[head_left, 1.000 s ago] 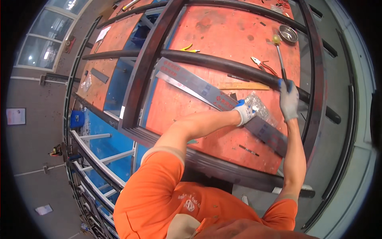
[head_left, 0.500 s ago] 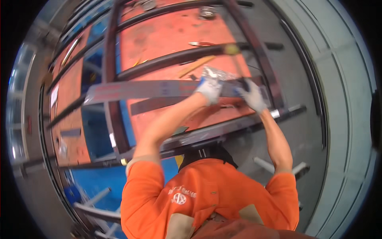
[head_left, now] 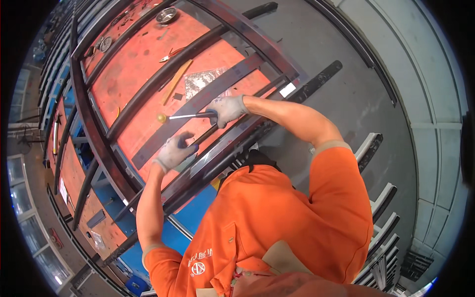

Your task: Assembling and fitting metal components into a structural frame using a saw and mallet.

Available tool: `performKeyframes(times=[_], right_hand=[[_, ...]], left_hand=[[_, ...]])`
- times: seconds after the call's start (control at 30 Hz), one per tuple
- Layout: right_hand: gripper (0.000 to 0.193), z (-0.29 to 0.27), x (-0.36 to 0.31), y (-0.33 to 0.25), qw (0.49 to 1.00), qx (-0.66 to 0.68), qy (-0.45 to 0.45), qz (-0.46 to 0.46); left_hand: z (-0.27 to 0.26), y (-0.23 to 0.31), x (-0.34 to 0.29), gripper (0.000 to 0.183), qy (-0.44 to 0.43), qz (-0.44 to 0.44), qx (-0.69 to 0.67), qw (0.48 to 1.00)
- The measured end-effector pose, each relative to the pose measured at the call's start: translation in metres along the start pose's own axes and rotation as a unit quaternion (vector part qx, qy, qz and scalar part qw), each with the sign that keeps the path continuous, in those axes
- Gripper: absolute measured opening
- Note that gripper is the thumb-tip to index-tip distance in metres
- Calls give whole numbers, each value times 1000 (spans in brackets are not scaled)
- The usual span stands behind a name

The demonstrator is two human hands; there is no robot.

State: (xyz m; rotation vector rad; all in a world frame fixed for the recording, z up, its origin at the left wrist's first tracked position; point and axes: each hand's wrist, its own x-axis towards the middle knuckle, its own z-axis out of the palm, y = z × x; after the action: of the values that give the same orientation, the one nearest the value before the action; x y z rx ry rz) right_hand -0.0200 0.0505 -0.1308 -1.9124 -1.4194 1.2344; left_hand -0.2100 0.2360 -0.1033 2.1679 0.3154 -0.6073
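Observation:
My right hand (head_left: 226,110), in a pale work glove, is closed round the dark handle of a mallet (head_left: 184,117). Its thin metal shaft points left and ends in a small yellowish head, above a flat grey strip (head_left: 198,105). My gloved left hand (head_left: 173,152) is lower and to the left, thumb and fingers apart, beside the strip's near side. Its fingertips come close to a narrow black bar (head_left: 250,106) along the near rail; whether they touch it I cannot tell. A clear plastic bag (head_left: 203,81) lies beyond the strip.
A dark metal frame (head_left: 96,133) with curved crossbars spans the red-orange board (head_left: 148,64). On the board are red-handled pliers (head_left: 171,54), a yellowish wooden stick (head_left: 176,82) and a round metal dish (head_left: 166,16). White-and-black profiles (head_left: 381,198) stand at the right.
The view has turned, so the frame now runs diagonally. My left hand has come away from the plastic bag toward the near rail. The mallet's head now points left from my right hand.

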Motion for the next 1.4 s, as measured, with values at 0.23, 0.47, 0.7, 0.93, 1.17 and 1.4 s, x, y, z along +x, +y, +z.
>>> performKeyframes(times=[0.23, 0.47, 0.7, 0.93, 1.17, 1.4], right_hand=[[26, 26, -9, 63, 992, -2, -85, 89], [28, 39, -16, 88, 994, 30, -15, 106], [29, 47, -18, 74, 982, 92, 91, 137], [26, 57, -27, 72, 963, 121, 203, 133], [24, 59, -26, 74, 941, 125, 276, 149], [32, 68, -9, 84, 923, 46, 370, 97]], left_hand=[[76, -60, 12, 35, 136, -17, -17, 990], [73, -84, 40, 62, 173, -134, 342, 914], [47, -174, 91, 78, 252, -42, 505, 824], [4, -177, 152, 71, 208, 9, 460, 863], [-9, -185, 216, 62, 217, 5, 486, 847], [-38, -148, 193, 79, 133, -18, 493, 860]])
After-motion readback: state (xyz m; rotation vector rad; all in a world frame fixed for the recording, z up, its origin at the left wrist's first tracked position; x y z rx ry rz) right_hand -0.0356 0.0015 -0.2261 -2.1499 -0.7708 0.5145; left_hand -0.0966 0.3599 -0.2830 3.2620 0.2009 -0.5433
